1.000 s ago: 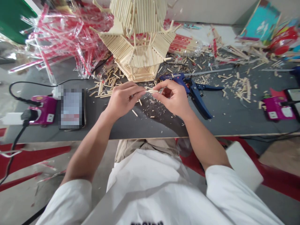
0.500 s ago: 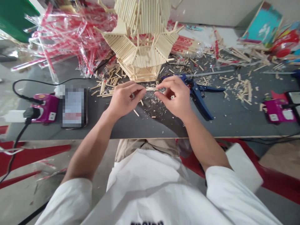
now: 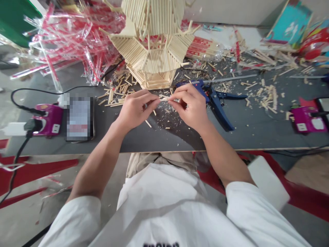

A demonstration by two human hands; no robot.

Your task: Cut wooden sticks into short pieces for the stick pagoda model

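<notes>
My left hand [image 3: 136,108] and my right hand [image 3: 190,104] meet over the grey table [image 3: 159,137], both pinching a short pale wooden stick piece [image 3: 165,98] between thumb and fingertips. The stick lies level between the two hands, just above a patch of wood shavings [image 3: 169,115]. Right behind the hands stands a tall tower model built of wooden sticks [image 3: 153,48]. A blue hand cutter [image 3: 216,101] lies on the table beside my right hand.
Red and clear plastic wrappers [image 3: 69,41] are piled at the back left. A phone [image 3: 78,118] and a purple charger with cables [image 3: 46,120] lie at the left. A second purple device [image 3: 307,120] sits at the right. Cut stick bits [image 3: 267,94] are scattered around.
My right hand has closed in toward the left, fingers curling tighter on the stick piece. The left hand has barely moved.
</notes>
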